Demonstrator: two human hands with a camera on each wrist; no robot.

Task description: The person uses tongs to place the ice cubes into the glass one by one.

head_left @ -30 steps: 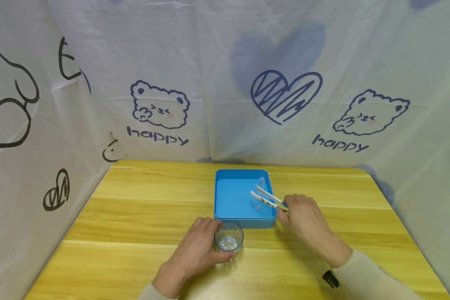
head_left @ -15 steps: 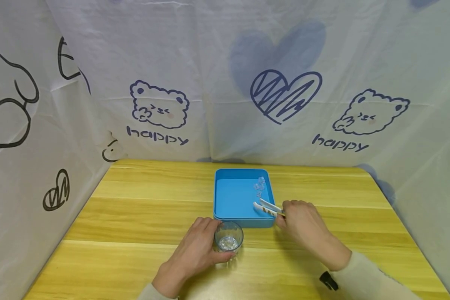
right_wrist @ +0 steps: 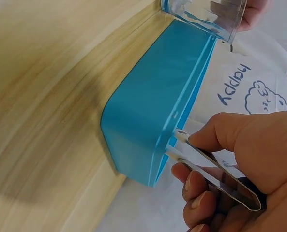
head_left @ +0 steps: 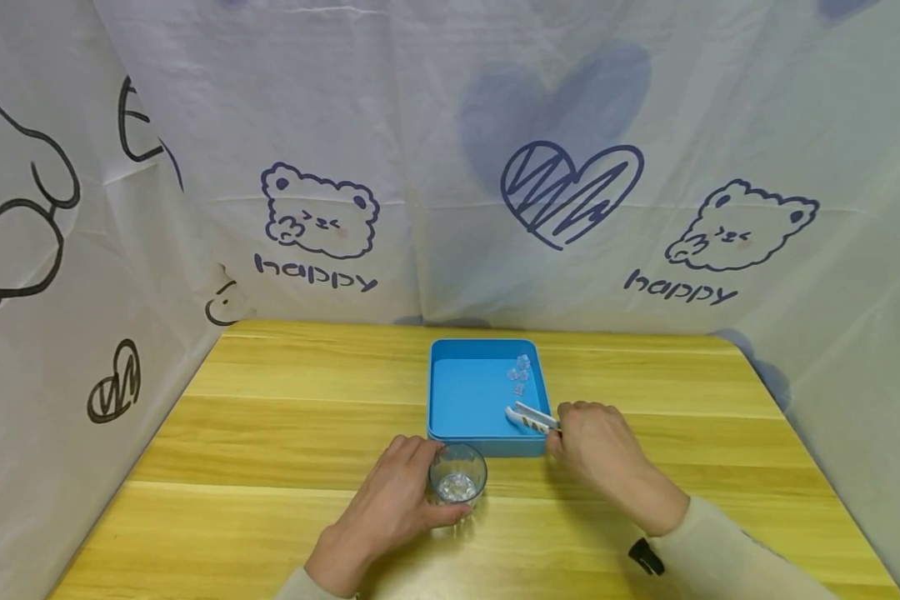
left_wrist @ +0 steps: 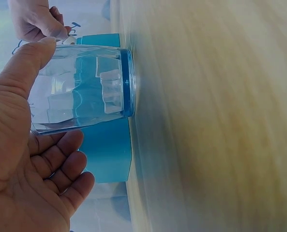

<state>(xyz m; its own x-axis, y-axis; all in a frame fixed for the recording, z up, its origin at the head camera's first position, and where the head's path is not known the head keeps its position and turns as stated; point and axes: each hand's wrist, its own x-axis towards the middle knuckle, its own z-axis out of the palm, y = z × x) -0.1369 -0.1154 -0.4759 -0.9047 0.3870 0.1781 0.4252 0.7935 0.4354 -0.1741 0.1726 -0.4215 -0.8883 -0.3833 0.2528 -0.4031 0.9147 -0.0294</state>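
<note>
My left hand holds a clear drinking glass upright on the table, thumb on the near side. Clear pieces lie in the bottom of the glass. Small metal tongs with white tips are pinched between the thumb and fingers of my right hand. The tips reach over the near right rim into a blue box, and stand a little apart. Several clear, ice-like cubes lie inside the box along its right side. In the right wrist view the box wall hides the tong tips' ends.
The blue box stands just beyond the glass on a wood-grain table. White cloth printed with hearts and bears hangs behind the table and at its sides. A black clip-like object shows by the right sleeve.
The tongs have moved toward the near right corner of the box, and their tips are closer together. The cube seen near that corner earlier no longer shows. My left hand and the glass have stayed put.
</note>
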